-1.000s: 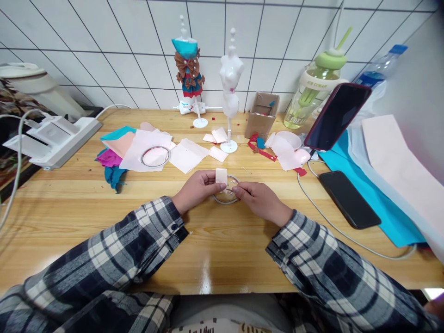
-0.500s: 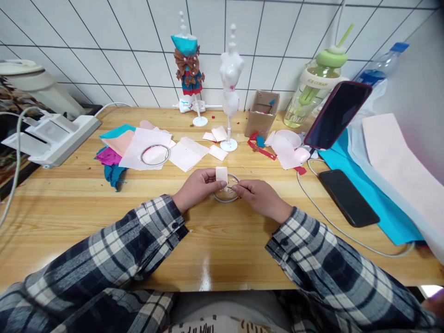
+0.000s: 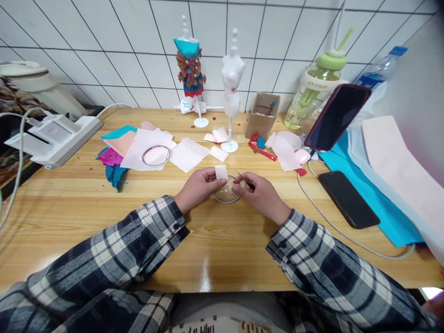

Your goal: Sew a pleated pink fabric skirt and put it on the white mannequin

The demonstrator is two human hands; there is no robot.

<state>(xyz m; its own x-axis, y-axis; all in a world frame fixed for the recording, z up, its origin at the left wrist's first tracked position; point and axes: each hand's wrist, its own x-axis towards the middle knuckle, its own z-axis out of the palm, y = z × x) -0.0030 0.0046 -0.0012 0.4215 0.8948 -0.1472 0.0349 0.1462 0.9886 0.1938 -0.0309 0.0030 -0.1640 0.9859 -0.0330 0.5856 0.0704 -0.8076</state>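
A small pale pink piece of paper or thin cloth (image 3: 221, 172) stands upright between the thumb and fingers of my left hand (image 3: 196, 188). Held in my right hand (image 3: 261, 195) is a slim dark pointed tool (image 3: 249, 183), its tip aimed up and left, apart from the pink piece; my fingers hide most of it, so I cannot tell its exact kind. Under both hands lies a round hoop (image 3: 227, 202), with tiny pale scraps (image 3: 227, 188) inside it.
Pale sheets (image 3: 190, 155) and a second hoop (image 3: 144, 159) lie left. Behind stand a bare white mannequin (image 3: 232, 76) and a dressed one (image 3: 190, 64). Right are a small cardboard box (image 3: 262, 118), a drink bottle (image 3: 314, 92), a propped phone (image 3: 338, 118) and a flat phone (image 3: 348, 199).
My right hand has drawn the dark tool back from the pink piece and turned it, so more of it shows. The left hand still holds the piece in nearly the same place.
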